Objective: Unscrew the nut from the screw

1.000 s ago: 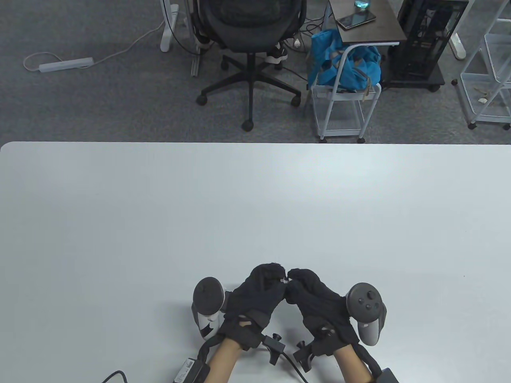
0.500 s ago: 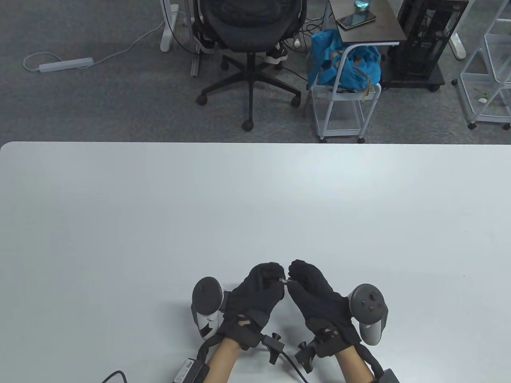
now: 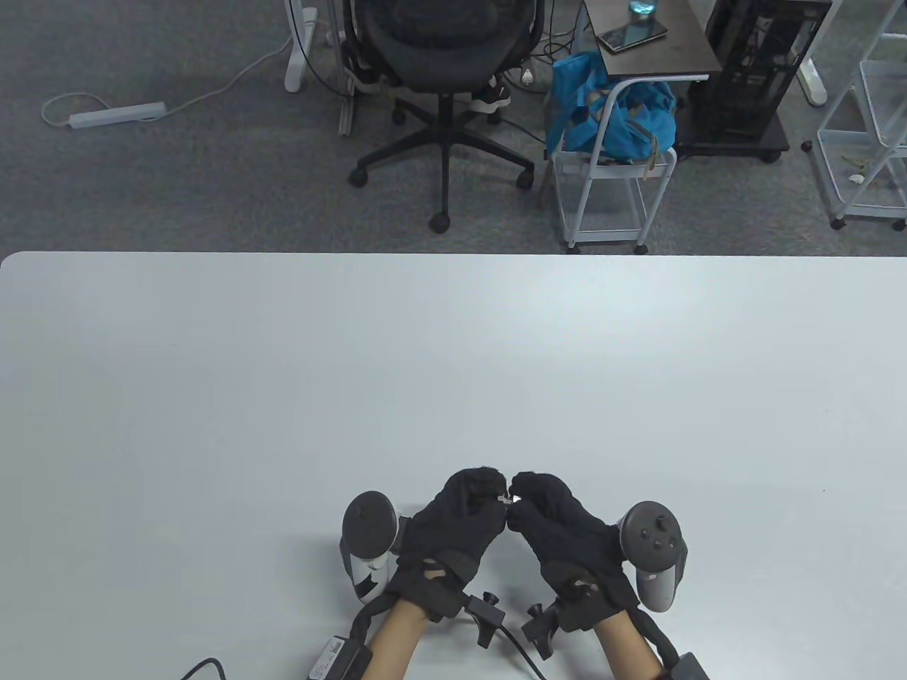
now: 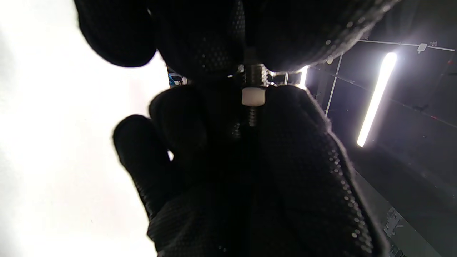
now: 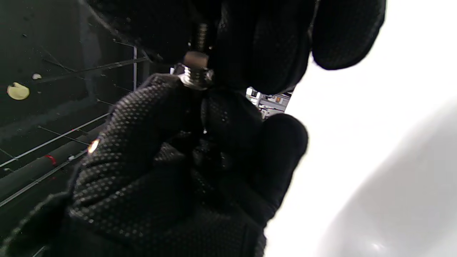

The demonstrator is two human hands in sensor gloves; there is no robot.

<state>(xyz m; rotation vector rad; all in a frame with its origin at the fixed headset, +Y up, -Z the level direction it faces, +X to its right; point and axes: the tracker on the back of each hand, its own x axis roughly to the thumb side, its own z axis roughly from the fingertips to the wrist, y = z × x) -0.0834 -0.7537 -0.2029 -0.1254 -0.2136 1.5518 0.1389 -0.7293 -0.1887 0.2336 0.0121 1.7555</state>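
My two black-gloved hands meet fingertip to fingertip low in the table view, holding a small metal screw (image 3: 506,499) just above the white table (image 3: 453,368). My left hand (image 3: 494,496) pinches the screw's metal end (image 4: 252,73). My right hand (image 3: 521,496) pinches the threaded shaft (image 5: 202,35) around a white nut (image 4: 253,96). In the right wrist view the nut (image 5: 195,58) looks grey and sits just off the metal end (image 5: 194,76), which the left hand's fingers (image 5: 142,125) grip. Most of the shaft is hidden inside the right hand's fingers (image 4: 303,142).
The hands are close to the table's near edge. A cable (image 3: 202,667) and a small box (image 3: 333,655) lie by my left forearm. Beyond the far edge stand an office chair (image 3: 443,49) and a white cart with a blue bag (image 3: 609,120).
My right hand rolled, fingertips away and then back, around the screw, its tracker shifting slightly right. My left hand has stayed still and kept its pinch.
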